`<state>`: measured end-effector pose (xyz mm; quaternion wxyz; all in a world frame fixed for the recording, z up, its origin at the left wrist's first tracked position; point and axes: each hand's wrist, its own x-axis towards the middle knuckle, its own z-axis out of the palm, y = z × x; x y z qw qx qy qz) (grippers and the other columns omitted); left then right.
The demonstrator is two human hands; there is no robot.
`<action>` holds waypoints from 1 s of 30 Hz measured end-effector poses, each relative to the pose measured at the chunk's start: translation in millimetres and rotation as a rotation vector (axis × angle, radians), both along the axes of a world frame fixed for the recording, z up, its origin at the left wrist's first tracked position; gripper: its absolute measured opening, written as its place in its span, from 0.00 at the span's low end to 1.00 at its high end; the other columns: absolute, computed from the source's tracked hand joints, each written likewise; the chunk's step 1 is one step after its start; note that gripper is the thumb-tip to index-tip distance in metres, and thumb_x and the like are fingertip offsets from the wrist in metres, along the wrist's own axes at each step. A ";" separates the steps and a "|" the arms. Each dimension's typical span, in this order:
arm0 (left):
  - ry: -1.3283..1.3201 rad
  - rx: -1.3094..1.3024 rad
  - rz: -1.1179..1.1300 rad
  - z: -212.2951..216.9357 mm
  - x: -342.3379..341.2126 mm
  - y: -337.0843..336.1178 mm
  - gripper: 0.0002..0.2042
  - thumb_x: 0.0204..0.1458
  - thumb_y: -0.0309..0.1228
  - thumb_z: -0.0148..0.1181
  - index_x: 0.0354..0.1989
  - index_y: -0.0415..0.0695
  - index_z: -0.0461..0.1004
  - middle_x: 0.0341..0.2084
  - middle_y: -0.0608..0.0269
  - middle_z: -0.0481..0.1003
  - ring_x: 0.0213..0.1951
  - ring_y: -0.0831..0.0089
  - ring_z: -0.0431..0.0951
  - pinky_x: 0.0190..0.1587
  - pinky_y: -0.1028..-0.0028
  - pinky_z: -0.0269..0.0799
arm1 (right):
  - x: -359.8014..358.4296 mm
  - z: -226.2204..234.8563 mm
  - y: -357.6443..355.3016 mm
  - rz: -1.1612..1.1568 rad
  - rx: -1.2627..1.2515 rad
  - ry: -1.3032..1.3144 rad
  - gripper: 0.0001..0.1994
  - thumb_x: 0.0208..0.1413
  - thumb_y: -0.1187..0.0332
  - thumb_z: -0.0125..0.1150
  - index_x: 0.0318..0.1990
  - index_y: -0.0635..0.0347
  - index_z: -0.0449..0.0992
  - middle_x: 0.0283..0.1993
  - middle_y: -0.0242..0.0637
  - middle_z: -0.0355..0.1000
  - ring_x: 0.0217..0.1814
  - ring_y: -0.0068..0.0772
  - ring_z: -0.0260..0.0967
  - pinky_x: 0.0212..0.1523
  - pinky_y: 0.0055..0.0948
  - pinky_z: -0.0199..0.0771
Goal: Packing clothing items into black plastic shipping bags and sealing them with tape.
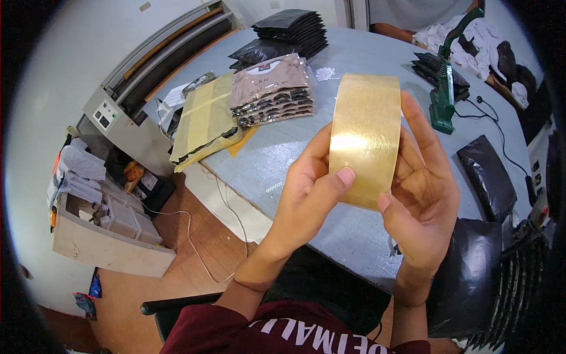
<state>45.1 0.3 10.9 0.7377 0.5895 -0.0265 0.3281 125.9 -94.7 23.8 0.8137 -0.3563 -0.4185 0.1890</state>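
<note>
A wide roll of shiny golden-tan packing tape is held up in front of me, above the near edge of the table. My left hand grips it from the left, the thumb pressed on the lower face and the fingers hidden behind. Around the right side curves my right hand, its thumb tip at the lower right corner and its fingers along and behind the right edge. The tape's far side is out of sight.
On the grey-blue table are a stack of bagged shirts, a yellow-wrapped parcel, black mailer bags and a green hand press with a cord. More black bags stand at right. A drawer unit sits left.
</note>
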 end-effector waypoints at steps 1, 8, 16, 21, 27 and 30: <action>-0.009 -0.001 0.008 0.7 -0.7 -0.7 0.25 0.47 0.25 0.44 0.55 0.32 0.51 0.46 0.57 0.64 0.48 0.75 0.64 0.51 0.76 0.57 | 0.2 -0.6 0.9 0.004 0.000 -0.001 0.38 0.33 0.81 0.48 0.59 0.75 0.43 0.57 0.58 0.53 0.59 0.40 0.55 0.57 0.31 0.54; -0.084 -0.023 0.012 1.5 -1.7 -1.2 0.23 0.48 0.26 0.45 0.54 0.33 0.53 0.45 0.59 0.65 0.47 0.76 0.64 0.50 0.77 0.58 | 1.5 -7.2 7.1 -0.001 0.105 -0.182 0.38 0.32 0.83 0.45 0.58 0.78 0.42 0.61 0.58 0.45 0.62 0.44 0.49 0.58 0.33 0.52; -0.116 -0.005 0.029 3.0 -0.4 -2.1 0.23 0.50 0.28 0.46 0.54 0.34 0.53 0.45 0.59 0.64 0.47 0.77 0.64 0.50 0.77 0.58 | 2.4 -8.9 8.2 -0.011 0.140 -0.280 0.38 0.31 0.84 0.43 0.58 0.77 0.42 0.62 0.57 0.42 0.64 0.45 0.45 0.59 0.35 0.51; -0.159 0.006 0.029 2.8 1.6 -3.4 0.23 0.51 0.28 0.45 0.55 0.34 0.53 0.45 0.59 0.64 0.47 0.77 0.64 0.50 0.77 0.58 | 0.7 -7.7 9.2 -0.031 0.144 -0.290 0.38 0.32 0.84 0.43 0.58 0.76 0.42 0.61 0.57 0.44 0.63 0.45 0.47 0.58 0.35 0.53; -0.110 0.003 0.039 4.9 0.7 -4.7 0.24 0.51 0.28 0.44 0.56 0.33 0.51 0.47 0.58 0.63 0.48 0.76 0.63 0.51 0.77 0.56 | -1.0 -5.9 8.3 -0.062 0.111 -0.191 0.38 0.37 0.80 0.51 0.58 0.76 0.42 0.60 0.58 0.46 0.61 0.44 0.51 0.57 0.34 0.56; -0.157 0.003 -0.047 3.9 0.6 -3.8 0.25 0.50 0.27 0.42 0.56 0.32 0.49 0.48 0.56 0.62 0.50 0.74 0.62 0.52 0.76 0.55 | -3.0 -3.4 3.8 -0.079 0.104 -0.167 0.38 0.38 0.76 0.54 0.58 0.76 0.42 0.60 0.58 0.46 0.61 0.43 0.52 0.56 0.34 0.57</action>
